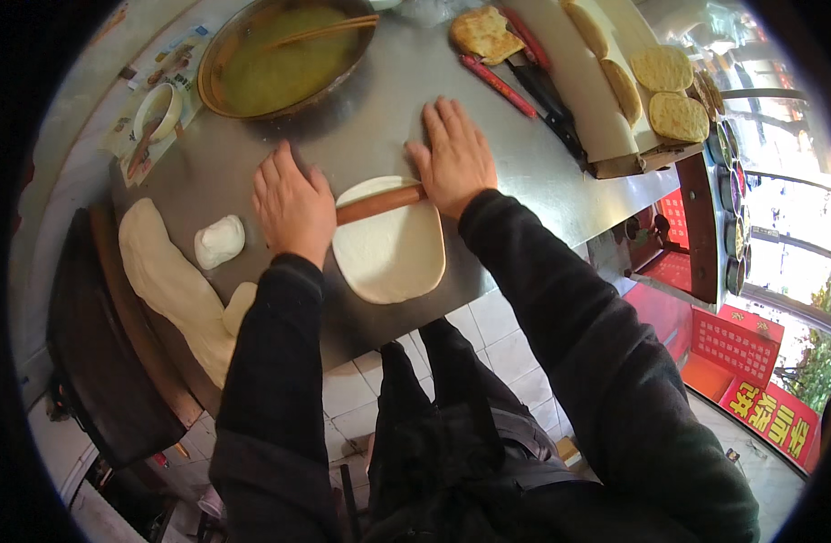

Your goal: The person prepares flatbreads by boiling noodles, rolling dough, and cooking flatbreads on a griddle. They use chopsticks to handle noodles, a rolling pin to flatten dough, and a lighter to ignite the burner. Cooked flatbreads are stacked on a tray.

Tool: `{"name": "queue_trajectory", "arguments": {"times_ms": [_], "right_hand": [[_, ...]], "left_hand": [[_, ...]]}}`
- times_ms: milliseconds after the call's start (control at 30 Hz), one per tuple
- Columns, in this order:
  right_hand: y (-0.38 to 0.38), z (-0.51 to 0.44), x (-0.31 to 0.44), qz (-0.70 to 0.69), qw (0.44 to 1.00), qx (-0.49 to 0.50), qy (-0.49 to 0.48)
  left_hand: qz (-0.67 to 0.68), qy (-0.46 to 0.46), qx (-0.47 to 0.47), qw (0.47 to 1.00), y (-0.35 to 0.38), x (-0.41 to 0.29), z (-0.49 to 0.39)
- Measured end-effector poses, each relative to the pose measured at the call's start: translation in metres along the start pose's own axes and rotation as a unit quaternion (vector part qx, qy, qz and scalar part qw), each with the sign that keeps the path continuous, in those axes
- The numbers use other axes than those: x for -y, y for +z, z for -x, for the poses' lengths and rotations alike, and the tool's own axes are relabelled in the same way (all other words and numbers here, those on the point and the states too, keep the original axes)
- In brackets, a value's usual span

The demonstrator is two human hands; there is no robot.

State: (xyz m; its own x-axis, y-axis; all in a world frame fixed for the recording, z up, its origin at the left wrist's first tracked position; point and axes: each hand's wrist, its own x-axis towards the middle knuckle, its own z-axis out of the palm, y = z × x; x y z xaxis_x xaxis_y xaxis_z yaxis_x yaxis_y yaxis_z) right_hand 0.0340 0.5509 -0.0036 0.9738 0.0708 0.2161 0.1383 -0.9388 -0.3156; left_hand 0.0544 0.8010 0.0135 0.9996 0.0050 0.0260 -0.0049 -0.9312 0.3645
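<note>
A flattened sheet of dough (392, 254) lies on the steel worktop (381, 139) in front of me. Across its far part runs a wooden rolling pin (380, 206). My left hand (292, 203) lies palm down over the pin's left end, its fingers stretched forward. Over the right end, my right hand (454, 159) is likewise flat, thumb apart from the fingers. Neither hand curls around the pin, and both palms hide its ends. Left of my left hand sit a small dough lump (219, 242) and a long dough roll (164, 265). A smaller dough piece (239, 307) is partly behind my left sleeve.
A wide pan (208, 85) of yellowish liquid with chopsticks (324, 30) stands at the far left, near a small bowl (176, 112). Rightward lie a bitten flatbread (485, 35), red-wrapped sausages (500, 87), a black-handled knife (561, 125) and a cardboard box (616, 167) with several flatbreads (662, 68).
</note>
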Motion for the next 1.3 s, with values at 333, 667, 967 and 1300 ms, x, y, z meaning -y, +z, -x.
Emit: {"name": "queue_trajectory", "arguments": {"times_ms": [333, 667, 967, 1300], "right_hand": [[-0.070, 0.194, 0.023, -0.065, 0.983, 0.167, -0.038], [-0.044, 0.018, -0.001, -0.110, 0.982, -0.033, -0.147], [-0.054, -0.042, 0.066, -0.234, 0.943, 0.114, -0.206], [-0.114, 0.055, 0.052, -0.317, 0.918, 0.156, -0.178]], "left_hand": [[0.035, 0.155, 0.093, 0.983, -0.038, 0.002, 0.223], [0.631, -0.435, 0.006, 0.642, -0.006, -0.059, 0.186], [0.571, -0.318, -0.076, 0.753, -0.080, -0.085, 0.156], [0.309, -0.136, -0.112, 0.935, -0.060, -0.015, 0.169]]}}
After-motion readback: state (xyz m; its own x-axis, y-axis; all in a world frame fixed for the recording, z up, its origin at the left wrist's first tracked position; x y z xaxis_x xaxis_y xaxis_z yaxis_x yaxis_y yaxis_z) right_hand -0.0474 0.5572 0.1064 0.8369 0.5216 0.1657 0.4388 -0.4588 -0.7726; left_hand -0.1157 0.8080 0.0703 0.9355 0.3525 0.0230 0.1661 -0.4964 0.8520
